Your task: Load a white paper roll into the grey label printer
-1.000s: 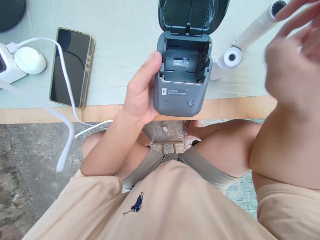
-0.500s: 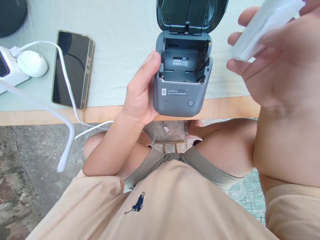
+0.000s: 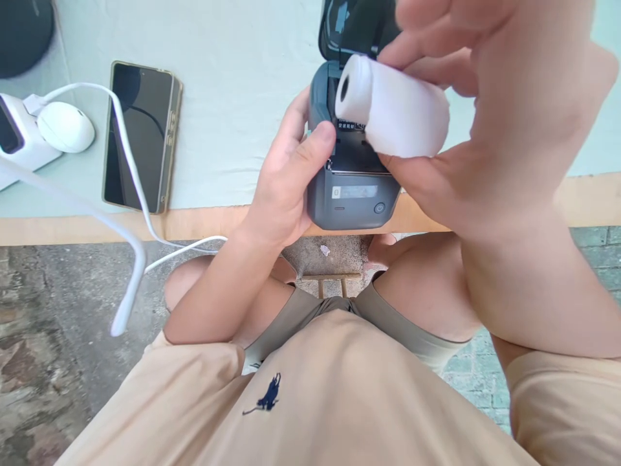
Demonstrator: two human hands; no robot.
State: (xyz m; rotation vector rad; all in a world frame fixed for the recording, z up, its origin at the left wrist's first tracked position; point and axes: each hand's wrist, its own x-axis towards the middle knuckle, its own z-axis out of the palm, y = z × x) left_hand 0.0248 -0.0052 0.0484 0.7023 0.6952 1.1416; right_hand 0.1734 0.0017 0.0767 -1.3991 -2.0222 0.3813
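A small dark grey label printer (image 3: 356, 204) is gripped on its left side by my left hand (image 3: 291, 175), thumb on the upper edge. Its dark lid (image 3: 334, 29) stands raised, partly covered by my right hand. My right hand (image 3: 466, 110) holds a white paper roll (image 3: 407, 113) over the printer's open bay, the roll's left end showing a dark core hole. The roll hides much of the bay, so I cannot tell whether the two touch. A printed label inside the bay shows just below the roll.
On the left of the cloth-covered table (image 3: 218, 116) lies a phone (image 3: 138, 136). Beside it are a white device with a small screen (image 3: 29, 129), a white rounded case (image 3: 66, 127) and a looping white cable (image 3: 123, 133). A black round object (image 3: 24, 35) sits at the far left corner.
My right hand has swung left with the paper roll, from beside the printer to over its bay, turning the roll's end leftward. The printer and my left hand have shifted slightly right.
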